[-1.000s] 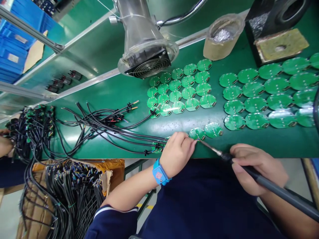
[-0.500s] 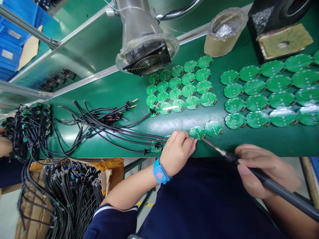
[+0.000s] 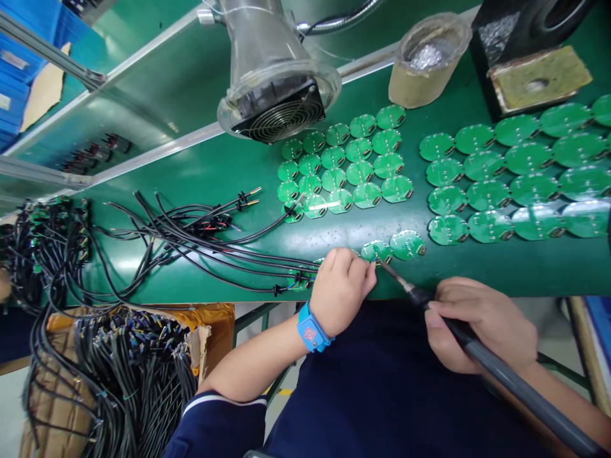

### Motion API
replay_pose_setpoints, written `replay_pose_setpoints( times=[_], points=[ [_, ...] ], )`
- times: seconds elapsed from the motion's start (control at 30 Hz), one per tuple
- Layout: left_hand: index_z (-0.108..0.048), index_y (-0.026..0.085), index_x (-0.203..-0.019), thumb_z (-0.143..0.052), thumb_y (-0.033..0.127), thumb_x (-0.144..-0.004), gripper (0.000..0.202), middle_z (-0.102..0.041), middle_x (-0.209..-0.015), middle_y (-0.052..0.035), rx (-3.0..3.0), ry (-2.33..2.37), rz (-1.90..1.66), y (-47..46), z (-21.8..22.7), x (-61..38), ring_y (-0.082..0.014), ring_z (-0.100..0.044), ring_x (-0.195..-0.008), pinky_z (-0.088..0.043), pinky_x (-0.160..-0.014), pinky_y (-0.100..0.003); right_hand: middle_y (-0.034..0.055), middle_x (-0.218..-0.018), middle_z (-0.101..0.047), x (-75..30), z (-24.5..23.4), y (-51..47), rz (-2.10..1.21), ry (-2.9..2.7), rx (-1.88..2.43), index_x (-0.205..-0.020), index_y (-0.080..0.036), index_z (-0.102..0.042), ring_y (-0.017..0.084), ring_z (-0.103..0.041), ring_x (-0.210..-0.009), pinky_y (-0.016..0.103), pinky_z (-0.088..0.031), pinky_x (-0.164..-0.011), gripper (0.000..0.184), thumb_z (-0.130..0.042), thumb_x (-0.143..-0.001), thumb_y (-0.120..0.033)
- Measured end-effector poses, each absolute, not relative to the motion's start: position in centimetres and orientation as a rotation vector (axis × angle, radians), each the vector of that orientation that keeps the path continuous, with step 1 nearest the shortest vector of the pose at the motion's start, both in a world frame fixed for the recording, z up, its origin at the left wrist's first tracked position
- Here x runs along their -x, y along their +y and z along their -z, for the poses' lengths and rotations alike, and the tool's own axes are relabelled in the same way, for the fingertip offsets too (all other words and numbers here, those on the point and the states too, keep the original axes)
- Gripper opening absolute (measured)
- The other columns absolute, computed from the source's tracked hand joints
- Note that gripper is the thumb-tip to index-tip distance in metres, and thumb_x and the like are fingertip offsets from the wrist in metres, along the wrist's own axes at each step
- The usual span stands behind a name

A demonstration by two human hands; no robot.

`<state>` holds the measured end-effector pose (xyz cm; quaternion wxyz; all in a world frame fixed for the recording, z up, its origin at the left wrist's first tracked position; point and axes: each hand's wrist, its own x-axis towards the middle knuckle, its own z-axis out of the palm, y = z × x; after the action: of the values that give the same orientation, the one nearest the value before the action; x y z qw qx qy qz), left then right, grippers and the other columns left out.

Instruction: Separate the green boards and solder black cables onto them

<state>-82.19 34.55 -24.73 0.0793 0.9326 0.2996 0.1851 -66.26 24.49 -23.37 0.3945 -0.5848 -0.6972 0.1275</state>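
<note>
My left hand [image 3: 342, 287], with a blue wrist strap [image 3: 312, 327], is closed on the end of a black cable [image 3: 267, 257]. A thin blue wire shows at its fingertips, over a round green circuit board [image 3: 375, 249]. In my right hand [image 3: 480, 321] is a soldering iron [image 3: 506, 362], gripped like a pen. The iron's tip meets the board's near edge beside the wire; whether it touches the wire I cannot tell. Another round board [image 3: 407, 245] lies just to the right. Under and left of my left hand, more boards and cable ends are partly hidden.
Rows of round boards [image 3: 365, 172] lie behind, with more rows [image 3: 491, 194] at right. Above hangs a fume extractor with a fan [image 3: 286, 117]. A cardboard tub [image 3: 415, 86] and a sponge holder [image 3: 539, 79] stand at the back. A box of cables [image 3: 128, 375] sits below left.
My right hand has moved left with the soldering iron, and its tip has come from the board's right edge to the wire at my left fingertips. My left hand has barely moved.
</note>
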Motion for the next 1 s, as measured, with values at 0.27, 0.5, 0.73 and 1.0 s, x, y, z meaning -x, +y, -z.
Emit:
replay_pose_setpoints(
  times=[0.27, 0.5, 0.73, 1.0],
  points=[
    [-0.052, 0.015, -0.069, -0.045, 0.024, -0.087, 0.022, -0.049, -0.072, -0.0053, -2.758, 0.976, -0.451, 34.4, 24.7, 81.9, -0.0158, -0.045, -0.071, -0.041, -0.065, -0.029, -0.0047, -0.043, -0.040, 66.8, 23.8, 23.6, -0.346, -1.719, 1.514, -0.056, -0.021, -0.041, 0.010, -0.043, -0.042, 0.028, -0.044, -0.046, 0.019, -0.051, -0.070, -0.012],
    [-0.053, 0.014, -0.070, -0.046, 0.024, -0.087, 0.021, -0.050, -0.073, -0.0056, -2.696, 0.993, -0.437, 34.5, 24.4, 81.9, -0.0159, -0.047, -0.072, -0.043, -0.066, -0.030, -0.0047, -0.045, -0.044, 66.2, 24.3, 23.3, -0.366, -1.619, 1.491, -0.063, -0.020, -0.049, 0.010, -0.043, -0.042, 0.030, -0.045, -0.048, 0.011, -0.053, -0.069, -0.012],
    [-0.057, 0.016, -0.083, -0.047, 0.022, -0.087, 0.013, -0.052, -0.083, -0.0053, -2.474, 0.931, -0.403, 35.2, 23.4, 82.1, -0.0152, -0.050, -0.079, -0.045, -0.073, -0.030, -0.0055, -0.042, -0.039, 66.5, 24.1, 24.3, -0.367, -1.649, 1.512, -0.058, -0.020, -0.046, 0.009, -0.042, -0.042, 0.028, -0.044, -0.048, 0.015, -0.052, -0.070, -0.013],
    [-0.059, 0.016, -0.082, -0.047, 0.021, -0.086, 0.013, -0.051, -0.082, -0.0051, -2.399, 0.968, -0.349, 35.3, 23.2, 81.9, -0.0156, -0.051, -0.080, -0.046, -0.074, -0.031, -0.0049, -0.042, -0.033, 66.5, 23.2, 24.9, -0.368, -1.703, 1.583, -0.048, -0.020, -0.038, 0.010, -0.043, -0.042, 0.025, -0.040, -0.044, 0.024, -0.050, -0.068, -0.013]
  ],
)
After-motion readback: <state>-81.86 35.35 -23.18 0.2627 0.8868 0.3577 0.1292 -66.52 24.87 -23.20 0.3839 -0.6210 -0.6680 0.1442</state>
